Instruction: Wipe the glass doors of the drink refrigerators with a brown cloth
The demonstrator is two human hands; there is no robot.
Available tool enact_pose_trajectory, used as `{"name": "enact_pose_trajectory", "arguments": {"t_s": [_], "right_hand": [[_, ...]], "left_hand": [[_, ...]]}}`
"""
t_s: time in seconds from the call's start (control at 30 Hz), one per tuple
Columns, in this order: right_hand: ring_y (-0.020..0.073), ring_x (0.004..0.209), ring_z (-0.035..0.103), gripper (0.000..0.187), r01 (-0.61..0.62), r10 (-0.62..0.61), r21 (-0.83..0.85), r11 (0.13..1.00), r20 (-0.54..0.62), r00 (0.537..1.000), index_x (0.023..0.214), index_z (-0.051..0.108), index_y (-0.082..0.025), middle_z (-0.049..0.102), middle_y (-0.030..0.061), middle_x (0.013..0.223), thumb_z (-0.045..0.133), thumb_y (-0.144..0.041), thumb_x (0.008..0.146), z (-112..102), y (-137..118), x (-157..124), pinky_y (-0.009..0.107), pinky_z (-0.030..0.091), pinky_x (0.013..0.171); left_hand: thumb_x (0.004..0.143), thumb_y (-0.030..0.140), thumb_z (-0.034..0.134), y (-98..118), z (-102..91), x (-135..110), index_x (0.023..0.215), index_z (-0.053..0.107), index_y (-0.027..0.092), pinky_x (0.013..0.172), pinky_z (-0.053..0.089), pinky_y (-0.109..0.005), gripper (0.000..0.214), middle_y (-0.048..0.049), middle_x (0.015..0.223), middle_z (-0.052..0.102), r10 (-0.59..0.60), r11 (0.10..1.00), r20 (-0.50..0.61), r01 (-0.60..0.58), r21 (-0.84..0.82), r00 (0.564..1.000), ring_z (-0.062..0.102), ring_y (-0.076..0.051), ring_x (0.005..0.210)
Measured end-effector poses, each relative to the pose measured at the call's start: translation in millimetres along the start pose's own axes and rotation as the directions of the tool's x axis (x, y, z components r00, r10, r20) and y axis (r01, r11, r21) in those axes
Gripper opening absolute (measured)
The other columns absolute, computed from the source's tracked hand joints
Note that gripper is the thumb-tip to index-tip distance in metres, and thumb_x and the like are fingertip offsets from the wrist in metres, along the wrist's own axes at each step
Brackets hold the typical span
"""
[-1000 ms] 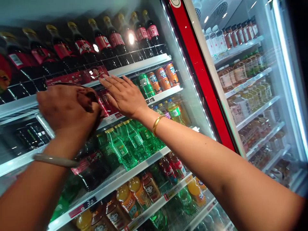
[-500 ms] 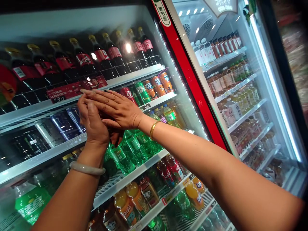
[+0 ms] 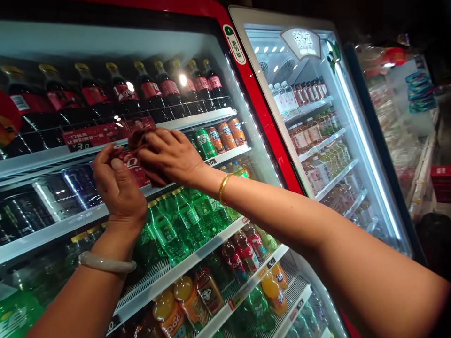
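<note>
Both my hands are raised against the glass front of a drinks fridge (image 3: pixel 225 75). My right hand (image 3: pixel 174 155), a gold bangle on its wrist, is curled over a brown cloth (image 3: pixel 139 137) and presses it on the glass at the level of the can shelf. My left hand (image 3: pixel 120 190), with a pale bangle on the wrist, is just left of it, fingers bent and pinching the cloth's near edge. Behind the glass stand cola bottles (image 3: pixel 151 91), drink cans (image 3: pixel 218 136) and green soda bottles (image 3: pixel 176 220).
A red door frame (image 3: pixel 268 117) separates this fridge from a second lit fridge (image 3: pixel 317 141) with small bottles on white shelves. Orange and cola bottles (image 3: pixel 246 244) fill the lower shelves. Wrapped goods on a rack (image 3: pixel 419 94) stand at the far right.
The cloth was in my left hand; the hands came together and my right hand now covers it. The view has swung right and up, showing more of the second fridge.
</note>
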State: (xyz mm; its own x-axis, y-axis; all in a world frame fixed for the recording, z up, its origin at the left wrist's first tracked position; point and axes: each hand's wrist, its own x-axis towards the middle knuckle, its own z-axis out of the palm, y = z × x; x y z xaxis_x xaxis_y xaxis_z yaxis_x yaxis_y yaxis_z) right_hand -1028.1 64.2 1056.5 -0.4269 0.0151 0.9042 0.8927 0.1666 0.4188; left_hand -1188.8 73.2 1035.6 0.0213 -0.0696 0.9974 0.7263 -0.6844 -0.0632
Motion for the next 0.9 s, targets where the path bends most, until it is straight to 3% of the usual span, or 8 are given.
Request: {"name": "enact_pose_trajectory", "arguments": {"t_s": [0.07,0.17,0.27,0.43,0.6,0.67,0.83,0.9], "right_hand": [[0.0313,0.158,0.032,0.043,-0.14,0.139,-0.011,0.99,-0.073,0.988,0.143,0.056,-0.033,0.038,0.0024,0.169,0.033,-0.037,0.107,6,-5,21,0.063,0.034,0.126],[0.0342,0.153,0.041,0.04,-0.194,0.204,0.07,0.978,-0.175,0.963,0.13,0.065,-0.036,0.051,-0.0013,0.161,0.037,-0.038,0.102,23,-20,34,0.066,0.038,0.118],[0.0322,0.145,0.048,0.041,-0.082,0.098,0.101,0.992,-0.163,0.982,0.13,0.066,-0.035,0.061,0.0004,0.15,0.034,-0.041,0.105,32,-23,11,0.061,0.041,0.116],[0.0319,0.14,0.046,0.04,0.075,-0.07,0.085,0.994,-0.061,0.996,0.135,0.064,-0.032,0.06,0.0033,0.148,0.039,-0.046,0.107,28,6,-23,0.058,0.04,0.114],[0.0321,0.128,0.049,0.035,-0.283,0.295,0.095,0.954,-0.165,0.941,0.124,0.068,-0.03,0.061,0.0058,0.136,0.04,-0.039,0.106,35,-4,14,0.056,0.042,0.106],[0.0315,0.129,0.048,0.033,-0.323,0.336,0.094,0.942,-0.192,0.922,0.124,0.069,-0.031,0.061,0.0054,0.137,0.042,-0.04,0.106,39,-13,16,0.055,0.041,0.107],[0.0266,0.141,0.044,0.034,-0.016,0.019,0.038,0.999,-0.088,0.996,0.132,0.065,-0.039,0.06,-0.0001,0.144,0.045,-0.046,0.106,39,17,-28,0.051,0.037,0.116],[0.0259,0.139,0.047,0.035,-0.028,0.029,0.015,1.0,-0.057,0.998,0.133,0.066,-0.039,0.062,0.0001,0.144,0.042,-0.043,0.107,37,37,-35,0.05,0.039,0.114]], "left_hand": [[0.108,0.05,0.027,-5,-1.4,0,0.149,0.052,0.02,0.126,0.035,-0.047,0.057,-0.013,0.154,0.057,0.053,0.996,-0.121,-0.043,0.082,0.991,0.05,-0.025,0.148],[0.108,0.042,0.03,-9,-0.3,-3,0.156,0.047,0.018,0.132,0.022,-0.051,0.056,-0.0131,0.162,0.051,0.112,0.985,-0.119,-0.095,0.143,0.987,0.039,-0.025,0.157],[0.108,0.041,0.03,-6,1.6,-6,0.163,0.036,0.014,0.135,0.009,-0.055,0.062,-0.0154,0.168,0.041,0.123,0.982,-0.032,-0.116,0.152,0.992,0.028,-0.028,0.162],[0.106,0.05,0.031,2,6.3,-6,0.165,0.033,0.018,0.136,0.002,-0.058,0.067,-0.0122,0.172,0.033,0.186,0.953,0.231,-0.233,0.196,0.955,0.018,-0.029,0.165],[0.104,0.034,0.035,0,9.0,-7,0.169,0.024,0.026,0.139,-0.002,-0.048,0.066,-0.0026,0.175,0.029,0.123,0.969,0.21,-0.164,0.187,0.97,0.013,-0.021,0.166],[0.1,0.027,0.037,-1,8.4,-8,0.169,0.022,0.023,0.139,-0.002,-0.049,0.071,-0.0037,0.176,0.027,0.115,0.971,0.21,-0.154,0.182,0.971,0.012,-0.022,0.166],[0.098,0.027,0.037,-3,8.5,-9,0.167,0.025,0.009,0.137,-0.001,-0.056,0.072,-0.0148,0.175,0.026,0.161,0.963,0.279,-0.212,0.163,0.947,0.013,-0.028,0.166],[0.097,0.028,0.039,-4,9.7,-9,0.167,0.025,0.009,0.137,-0.001,-0.056,0.074,-0.0156,0.175,0.025,0.169,0.964,0.288,-0.219,0.151,0.943,0.013,-0.029,0.166]]}}
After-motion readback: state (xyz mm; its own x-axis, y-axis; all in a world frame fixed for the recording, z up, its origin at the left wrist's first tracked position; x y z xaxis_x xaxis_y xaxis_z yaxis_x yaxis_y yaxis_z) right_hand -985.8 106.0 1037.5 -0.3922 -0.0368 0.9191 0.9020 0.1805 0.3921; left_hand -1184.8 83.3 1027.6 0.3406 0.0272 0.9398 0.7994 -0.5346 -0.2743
